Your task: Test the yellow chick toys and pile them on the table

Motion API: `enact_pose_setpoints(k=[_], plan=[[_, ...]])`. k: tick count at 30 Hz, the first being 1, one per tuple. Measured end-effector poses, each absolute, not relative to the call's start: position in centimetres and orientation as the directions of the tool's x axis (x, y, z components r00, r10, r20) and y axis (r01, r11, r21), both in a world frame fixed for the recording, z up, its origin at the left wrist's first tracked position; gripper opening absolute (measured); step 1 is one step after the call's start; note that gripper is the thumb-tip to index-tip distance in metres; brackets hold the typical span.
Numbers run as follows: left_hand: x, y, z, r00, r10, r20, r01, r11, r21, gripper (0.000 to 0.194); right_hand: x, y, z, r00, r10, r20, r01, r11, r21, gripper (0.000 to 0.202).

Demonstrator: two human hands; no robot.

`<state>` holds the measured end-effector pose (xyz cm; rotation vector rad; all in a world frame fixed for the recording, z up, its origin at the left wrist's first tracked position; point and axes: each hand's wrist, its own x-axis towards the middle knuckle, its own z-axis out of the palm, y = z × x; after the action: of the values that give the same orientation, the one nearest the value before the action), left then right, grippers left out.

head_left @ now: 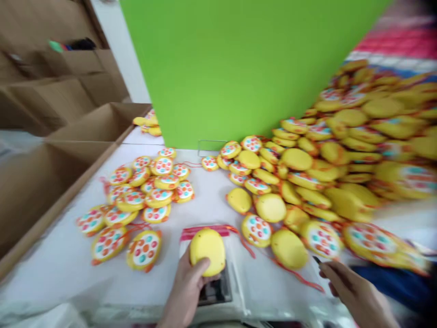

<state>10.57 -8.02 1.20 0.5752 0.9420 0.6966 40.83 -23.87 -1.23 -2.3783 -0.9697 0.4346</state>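
Observation:
My left hand (pixel 184 284) grips a yellow oval plastic toy (pixel 207 249), its plain back facing up and my thumb across its lower edge. Beneath that toy lie a dark flat object (pixel 216 289) and a clear plastic bag with a pink-red top strip (pixel 191 233). Between the fingertips of my right hand (pixel 353 289) is a thin dark-tipped tool (pixel 317 260), mostly hidden and blurred. Nearest to it are a face-down yellow toy (pixel 289 249) and a red cord (pixel 303 280). Another toy (pixel 322 239) shows a white panel with coloured dots.
A large heap of yellow toys (pixel 317 168) rises along the right. At the left, a smaller group of dotted toys (pixel 160 196) lies on the white table (pixel 58 278). A green panel (pixel 232 73) stands behind. Open cardboard boxes (pixel 64 157) border the left edge.

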Motion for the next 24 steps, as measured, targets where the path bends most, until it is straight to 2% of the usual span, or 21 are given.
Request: enact_pose_setpoints(k=[2, 6, 12, 18, 24], plan=[[10.8, -8.0, 1.1, 0.400, 0.730, -0.554, -0.264, 0.670, 0.693, 0.054, 42.6, -26.1, -1.0, 0.739, 0.653, -0.165, 0.484, -0.685, -0.545, 0.034], [11.3, -8.1, 1.0, 0.432, 0.679, -0.593, -0.198, 0.713, 0.672, 0.056, 44.2, -30.0, -1.9, 0.824, 0.557, -0.107, 0.481, -0.786, -0.389, 0.039], [11.9, -8.4, 1.4, 0.442, 0.648, -0.620, -0.133, 0.731, 0.669, 0.056, 45.3, -30.5, -3.6, 0.816, 0.577, -0.035, 0.536, -0.779, -0.326, 0.045], [12.2, -8.7, 2.3, 0.455, 0.655, -0.604, -0.151, 0.725, 0.672, 0.056, 47.1, -27.0, -5.0, 0.802, 0.598, -0.006, 0.574, -0.773, -0.268, 0.033], [12.3, -8.5, 2.3, 0.460, 0.652, -0.603, -0.132, 0.721, 0.680, 0.058, 48.9, -25.8, -4.8, 0.832, 0.555, 0.025, 0.545, -0.807, -0.226, 0.019]])
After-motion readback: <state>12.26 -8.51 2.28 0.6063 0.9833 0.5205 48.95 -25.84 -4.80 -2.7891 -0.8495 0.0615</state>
